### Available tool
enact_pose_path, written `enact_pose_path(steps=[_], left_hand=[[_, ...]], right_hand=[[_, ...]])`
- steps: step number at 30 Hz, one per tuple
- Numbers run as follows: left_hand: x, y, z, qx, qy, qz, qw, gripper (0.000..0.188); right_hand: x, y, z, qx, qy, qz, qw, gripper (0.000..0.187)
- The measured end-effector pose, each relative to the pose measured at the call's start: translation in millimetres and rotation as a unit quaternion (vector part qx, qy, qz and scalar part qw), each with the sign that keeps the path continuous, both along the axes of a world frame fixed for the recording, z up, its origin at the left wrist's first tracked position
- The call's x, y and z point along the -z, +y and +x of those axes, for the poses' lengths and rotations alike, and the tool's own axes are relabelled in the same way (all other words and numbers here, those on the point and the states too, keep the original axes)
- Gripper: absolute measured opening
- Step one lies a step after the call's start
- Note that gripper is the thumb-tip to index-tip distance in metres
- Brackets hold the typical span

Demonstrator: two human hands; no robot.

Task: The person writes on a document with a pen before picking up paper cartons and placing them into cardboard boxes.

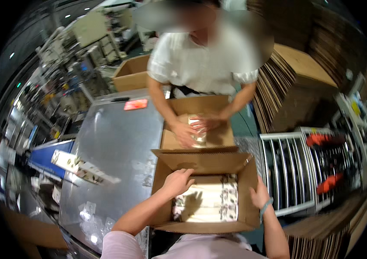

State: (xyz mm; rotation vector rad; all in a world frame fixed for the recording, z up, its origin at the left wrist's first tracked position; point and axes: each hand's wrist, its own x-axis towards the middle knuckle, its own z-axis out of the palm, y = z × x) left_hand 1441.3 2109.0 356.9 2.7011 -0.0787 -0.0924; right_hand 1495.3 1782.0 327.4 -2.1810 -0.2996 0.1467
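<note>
An open cardboard box (207, 227) stands in front of me, holding pale cartons (205, 199) with a dark printed pattern, packed side by side. My left hand (178, 183) reaches over the box's left side, fingers stretched forward above the contents and holding nothing; its shadow falls on the cartons. At the right wall, my right hand (259, 195) grips the box's edge, a pale band around its wrist. Directly beyond is a second open cardboard box (172, 140). Both hands of a co-worker (205, 123) are inside it on a pale item, partly covered by their fingers.
Left of the boxes lies a metal table (114, 138) with clear plastic scraps (93, 220), a red-orange packet (135, 105) and a patterned carton (80, 166) at its left edge. To the right are a roller conveyor (285, 172), red tools (330, 183) and stacked flat cardboard (287, 86).
</note>
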Motion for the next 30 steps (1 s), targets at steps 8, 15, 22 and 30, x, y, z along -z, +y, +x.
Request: enact_pose_path(steps=[8,15,22,30], left_hand=[[-28.2,212.2,-111.7,-0.304,-0.224,0.083,0.922,0.043],[-41.3,391.5,-148.2,-0.576,-0.04,0.165,0.8,0.063],[-40.9,420.5,-159.0,-0.622,0.029,0.142,0.769,0.06],[-26.3,220.9,-164.5,-0.421,-0.036,0.176,0.889,0.052]], right_hand=[[-6.2,14.3,-1.2,-0.005,0.023,-0.019,1.0,0.057],[0.2,7.7,1.1,-0.012,0.003,-0.022,1.0,0.057],[4.4,11.9,7.5,-0.011,-0.011,-0.103,0.995,0.052],[4.3,6.2,17.8,-0.034,-0.002,-0.173,0.984,0.068]])
